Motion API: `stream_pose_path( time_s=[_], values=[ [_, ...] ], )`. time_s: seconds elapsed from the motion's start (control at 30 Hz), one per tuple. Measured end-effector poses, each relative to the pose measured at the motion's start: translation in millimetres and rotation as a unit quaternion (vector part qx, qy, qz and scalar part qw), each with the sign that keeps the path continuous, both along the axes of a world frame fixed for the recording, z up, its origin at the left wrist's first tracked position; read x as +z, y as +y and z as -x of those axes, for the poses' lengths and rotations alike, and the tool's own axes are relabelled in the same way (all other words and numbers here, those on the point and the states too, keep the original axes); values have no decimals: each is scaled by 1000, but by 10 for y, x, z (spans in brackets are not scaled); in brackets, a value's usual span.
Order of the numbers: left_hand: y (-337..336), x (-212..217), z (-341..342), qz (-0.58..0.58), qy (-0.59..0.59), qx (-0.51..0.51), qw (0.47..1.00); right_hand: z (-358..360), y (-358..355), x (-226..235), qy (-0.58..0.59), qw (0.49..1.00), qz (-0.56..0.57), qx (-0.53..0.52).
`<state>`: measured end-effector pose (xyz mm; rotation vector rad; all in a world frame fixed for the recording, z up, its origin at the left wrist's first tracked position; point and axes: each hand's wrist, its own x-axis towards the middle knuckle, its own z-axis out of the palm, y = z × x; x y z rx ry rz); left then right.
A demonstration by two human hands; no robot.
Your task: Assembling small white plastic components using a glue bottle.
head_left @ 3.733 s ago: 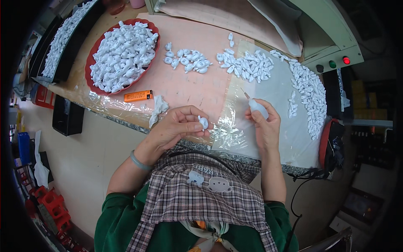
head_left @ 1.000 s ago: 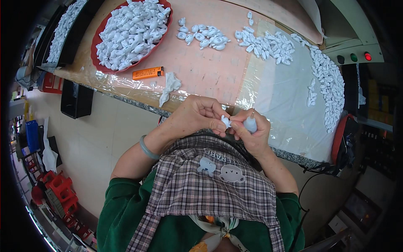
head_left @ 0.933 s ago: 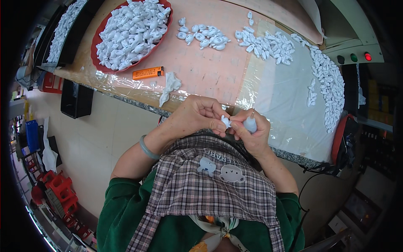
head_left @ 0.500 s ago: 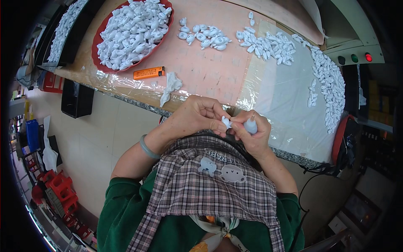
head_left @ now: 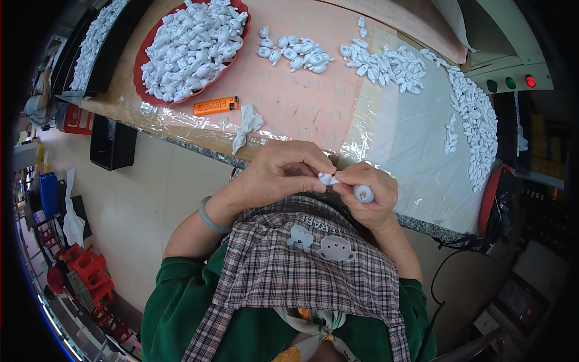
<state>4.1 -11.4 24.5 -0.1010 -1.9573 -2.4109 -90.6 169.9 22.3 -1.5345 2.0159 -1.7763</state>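
Note:
Between the fingertips of my left hand (head_left: pixel 289 169) is a small white plastic figurine (head_left: pixel 326 179) with rounded bumps. The thumb and forefinger of my right hand (head_left: pixel 374 192) pinch its other end, partly covering it. A small white squeeze bottle (head_left: pixel 363 193) with a brownish tip is also tucked in the right hand, its tip now facing up. Both hands are closed and held close together at the table's front edge, just above the plaid apron (head_left: pixel 289 259).
A red scalloped bowl (head_left: pixel 137 75) heaped with white pieces stands at the far left. Near it lie an orange lighter (head_left: pixel 216 106) and a crumpled white tissue (head_left: pixel 247 127). Loose white heads (head_left: pixel 301 53) and narrow white pieces (head_left: pixel 473 123) spread across the table's back and right.
The figurine has turned to lie more sideways between my fingers. My right hand has rolled, so the bottle's tip points more toward the camera. My left hand has shifted slightly.

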Motion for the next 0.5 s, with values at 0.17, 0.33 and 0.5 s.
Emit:
stream_pose_path(
  time_s=[0.17, 0.33, 0.5],
  values=[
    [-29, 9, 13, 79, 34, -6, 996, -16, 8, -3, 1, 1000, 0, -7],
    [-54, -12, -3, 90, 39, 7, 995, -2, -29, -27, 13, 1000, 3, -3],
    [-7, 44, -16, 52, -11, 16, 998, 13, -20, 8, 15, 1000, 14, 7]
  ],
)
